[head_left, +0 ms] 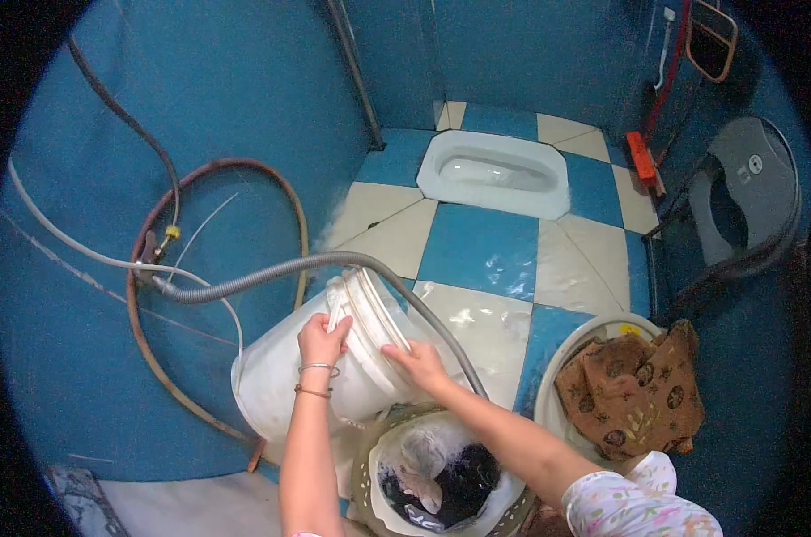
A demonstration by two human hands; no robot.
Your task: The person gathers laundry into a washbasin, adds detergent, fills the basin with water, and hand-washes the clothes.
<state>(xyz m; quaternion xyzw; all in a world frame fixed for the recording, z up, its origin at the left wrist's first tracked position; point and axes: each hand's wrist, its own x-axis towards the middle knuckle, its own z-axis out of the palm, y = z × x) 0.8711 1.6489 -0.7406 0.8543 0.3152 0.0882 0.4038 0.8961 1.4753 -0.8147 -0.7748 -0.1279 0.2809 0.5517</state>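
Note:
A large white plastic bucket (280, 358) lies tipped over on its side, its ridged rim turned up and to the right. My left hand (323, 338) is closed around a white strip at the rim, probably the handle. With its thumb and fingers my right hand (414, 362) grips the rim's near right side. Below the right forearm stands a round, pale basin with a perforated edge (362, 483). Dark wet cloth (463, 488) and a greyish piece lie in it under foamy water. The bucket's inside is hidden from view.
A grey corrugated hose (271, 279) arches from the wall tap (150, 255) over the bucket. A brown hose (146, 367) loops at left. Wet blue-and-white tiles surround a squat toilet (495, 174). At right are a tub with brown patterned cloth (633, 389) and a folded grey chair (750, 188).

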